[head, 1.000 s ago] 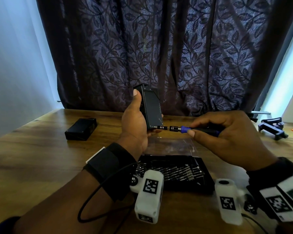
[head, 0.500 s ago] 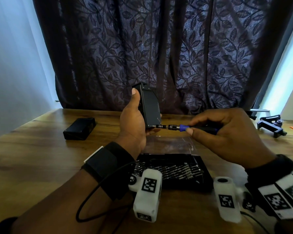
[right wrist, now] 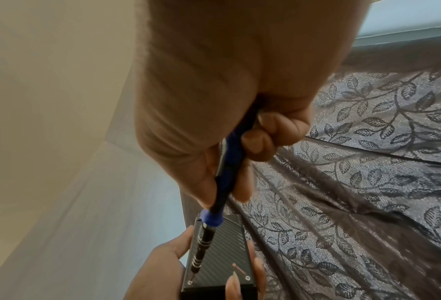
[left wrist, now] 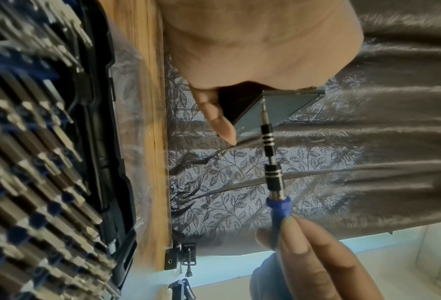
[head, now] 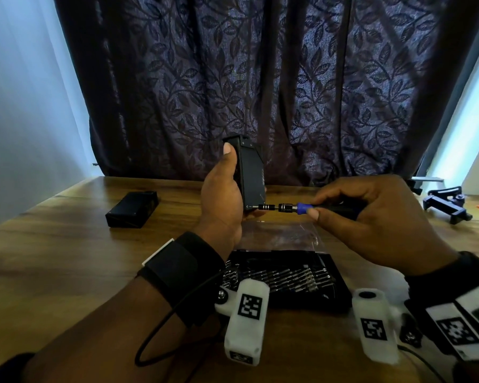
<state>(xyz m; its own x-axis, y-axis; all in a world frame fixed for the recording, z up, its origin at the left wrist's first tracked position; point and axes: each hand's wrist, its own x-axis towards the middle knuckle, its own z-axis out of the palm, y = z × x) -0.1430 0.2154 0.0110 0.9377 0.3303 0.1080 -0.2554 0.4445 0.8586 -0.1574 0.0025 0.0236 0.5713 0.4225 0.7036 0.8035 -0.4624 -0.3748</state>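
My left hand (head: 224, 200) grips a small black box (head: 251, 175) upright above the table, thumb along its near edge. The box (right wrist: 220, 257) has a carbon-pattern face with screws at its corners. My right hand (head: 371, 217) pinches a precision screwdriver (head: 302, 208) with a blue collar and black handle, held level. Its tip (right wrist: 190, 281) sits in the screw at the box's lower corner. In the left wrist view the screwdriver (left wrist: 273, 176) meets the box (left wrist: 283, 107) at that corner, with my right fingers (left wrist: 301, 243) round the blue grip.
An open black bit case (head: 285, 277) with several bits lies on the wooden table (head: 53, 258) below my hands, a clear plastic bag (head: 282, 234) behind it. A second black box (head: 133, 209) lies at left. A black clamp (head: 448, 203) sits far right. A dark leaf-pattern curtain (head: 260, 92) hangs behind.
Both hands, the box and the screwdriver have stayed almost in place, with the tip still at the box's lower corner. The view has shifted slightly.
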